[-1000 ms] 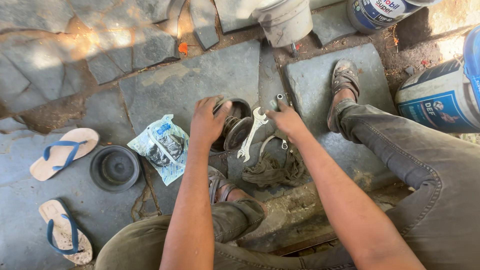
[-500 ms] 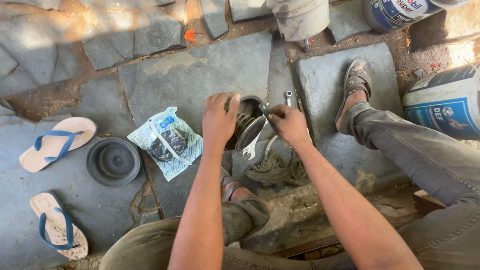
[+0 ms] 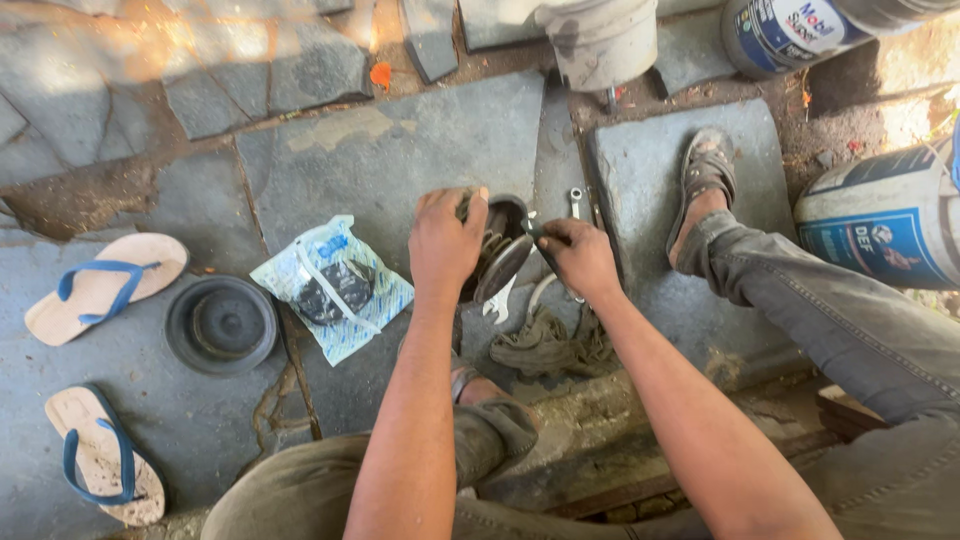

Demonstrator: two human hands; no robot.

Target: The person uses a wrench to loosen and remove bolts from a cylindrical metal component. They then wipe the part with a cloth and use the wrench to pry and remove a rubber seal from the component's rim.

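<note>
My left hand [image 3: 445,240] grips the rim of a dark round metal part [image 3: 503,252] that stands on the stone floor between my knees. My right hand [image 3: 580,255] is closed on the other side of that part, fingers at its edge. A silver spanner [image 3: 500,300] lies on the stone just below the part, its open jaw showing beneath my hands. Another slim metal tool [image 3: 576,200] sticks out above my right hand. A crumpled dirty rag [image 3: 548,345] lies under my right wrist.
A plastic packet with a dark part inside [image 3: 333,287] and a black round cover [image 3: 221,325] lie to the left. Two blue-strapped sandals [image 3: 100,285] [image 3: 100,455] sit at far left. Buckets [image 3: 603,40] [image 3: 885,215] stand at the top and right. My sandalled foot [image 3: 705,170] rests on a slab.
The view has shifted, with things lower in frame. My right hand has moved off the spanner, which now lies on the stone, and closed on the round part.
</note>
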